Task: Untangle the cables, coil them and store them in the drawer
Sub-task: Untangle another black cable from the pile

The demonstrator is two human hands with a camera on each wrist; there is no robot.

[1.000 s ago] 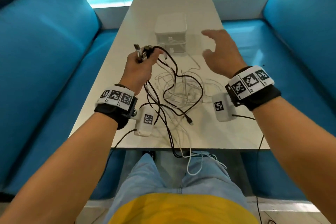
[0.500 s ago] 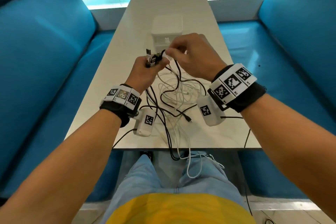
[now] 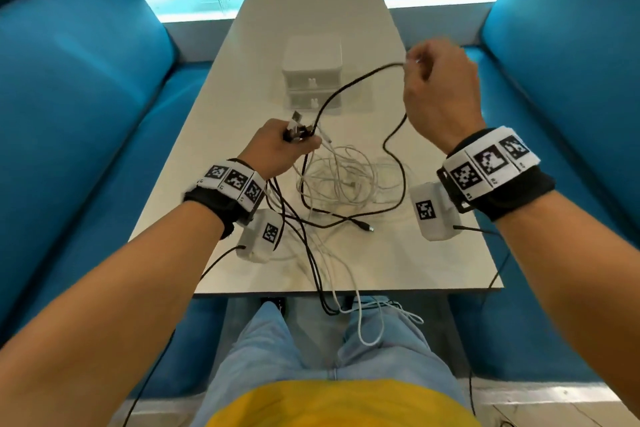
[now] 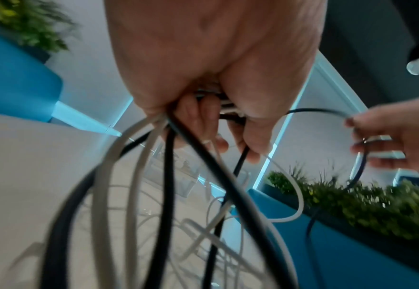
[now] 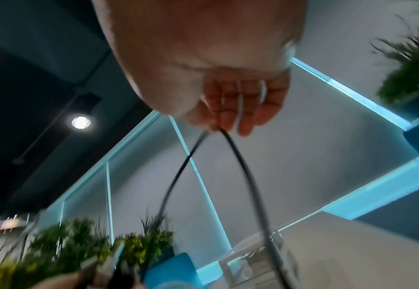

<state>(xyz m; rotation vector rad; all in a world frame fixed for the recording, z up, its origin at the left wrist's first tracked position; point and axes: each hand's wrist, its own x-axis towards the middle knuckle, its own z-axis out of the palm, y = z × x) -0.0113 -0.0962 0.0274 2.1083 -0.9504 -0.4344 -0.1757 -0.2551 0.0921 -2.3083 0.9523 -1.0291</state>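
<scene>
My left hand [image 3: 280, 149] grips a bundle of cable ends [image 3: 296, 130] over the table, black and white strands hanging from its fist [image 4: 203, 121]. My right hand [image 3: 436, 87], raised to the right, pinches a loop of the black cable [image 3: 346, 87] between fingertips [image 5: 225, 125]. That cable runs from the left fist up to the right hand, then drops to the table. A tangle of white cables [image 3: 343, 177] lies between my hands. The small white drawer unit [image 3: 311, 73] stands behind, both drawers closed.
The white table [image 3: 433, 263] is narrow, with blue benches [image 3: 69, 114] on both sides. Some cables [image 3: 360, 315] hang over the near edge onto my lap. A loose black plug [image 3: 367, 227] lies near the table's middle. Plants stand beyond the benches.
My right hand went from open in the air to the left fist, took hold of the black cable, and has pulled it up and to the right. The left hand dropped slightly.
</scene>
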